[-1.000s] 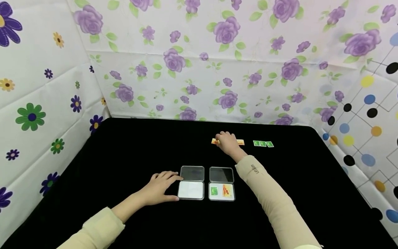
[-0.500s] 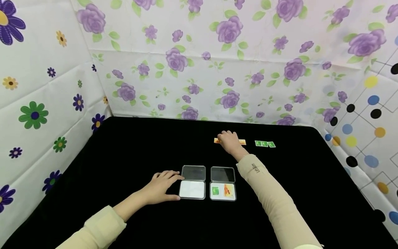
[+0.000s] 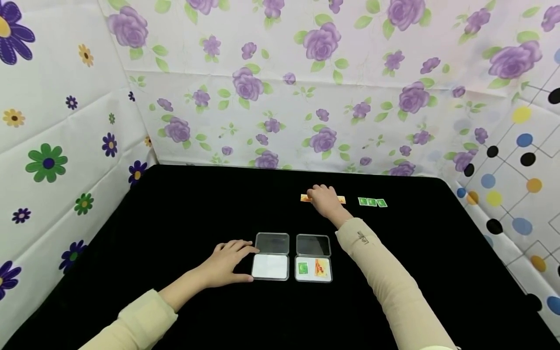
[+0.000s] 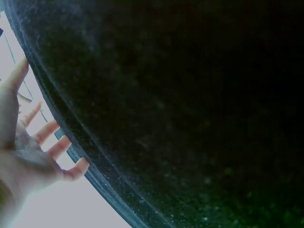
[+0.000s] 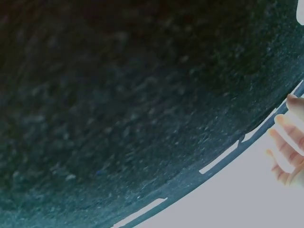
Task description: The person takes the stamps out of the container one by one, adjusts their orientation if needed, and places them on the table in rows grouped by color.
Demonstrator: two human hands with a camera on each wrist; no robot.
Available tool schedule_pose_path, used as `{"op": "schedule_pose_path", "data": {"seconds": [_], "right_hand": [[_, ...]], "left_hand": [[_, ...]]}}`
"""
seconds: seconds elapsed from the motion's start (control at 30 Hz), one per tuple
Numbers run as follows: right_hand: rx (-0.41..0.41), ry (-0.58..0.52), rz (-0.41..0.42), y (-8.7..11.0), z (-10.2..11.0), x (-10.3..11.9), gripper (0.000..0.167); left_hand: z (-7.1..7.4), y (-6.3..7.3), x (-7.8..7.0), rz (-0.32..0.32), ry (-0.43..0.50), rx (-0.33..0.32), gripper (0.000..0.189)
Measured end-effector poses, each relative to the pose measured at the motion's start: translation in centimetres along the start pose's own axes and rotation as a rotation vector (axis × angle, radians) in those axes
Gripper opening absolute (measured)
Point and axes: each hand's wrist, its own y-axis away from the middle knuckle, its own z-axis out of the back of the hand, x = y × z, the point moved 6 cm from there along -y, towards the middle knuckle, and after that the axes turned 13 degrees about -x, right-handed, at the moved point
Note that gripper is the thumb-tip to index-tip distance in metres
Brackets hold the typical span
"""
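A person in pale sleeves (image 3: 144, 316) reaches both arms across a black worktop (image 3: 197, 204). The right arm (image 3: 389, 277) stretches toward the far edge, the right hand (image 3: 325, 200) back-up with gently bent fingers, their tips hidden from the head camera. The left hand (image 3: 225, 265) lies well short of that edge, fingers spread, thumb apart, wrist bare beyond the turned-back cuff.

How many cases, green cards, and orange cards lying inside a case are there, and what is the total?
Cases: 2
Green cards: 4 (3 on the table, 1 in a case)
Orange card inside a case: 1
Total: 7
The orange row outside is not counted; the right hand hides part of it.
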Motion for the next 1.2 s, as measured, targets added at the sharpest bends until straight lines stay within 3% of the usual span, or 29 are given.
{"op": "schedule_pose_path", "data": {"seconds": [0.87, 1.2], "right_hand": [[-0.035, -0.053, -0.015, 2.5, 1.0, -1.8, 0.013], [-0.028, -0.204, -0.06, 3.5, 1.8, -2.1, 0.014]], "left_hand": [[0.0, 0.0, -0.1, 0.004, 0.002, 0.002, 0.062], [-0.2, -0.2, 0.0, 0.004, -0.002, 0.006, 0.063]]}}
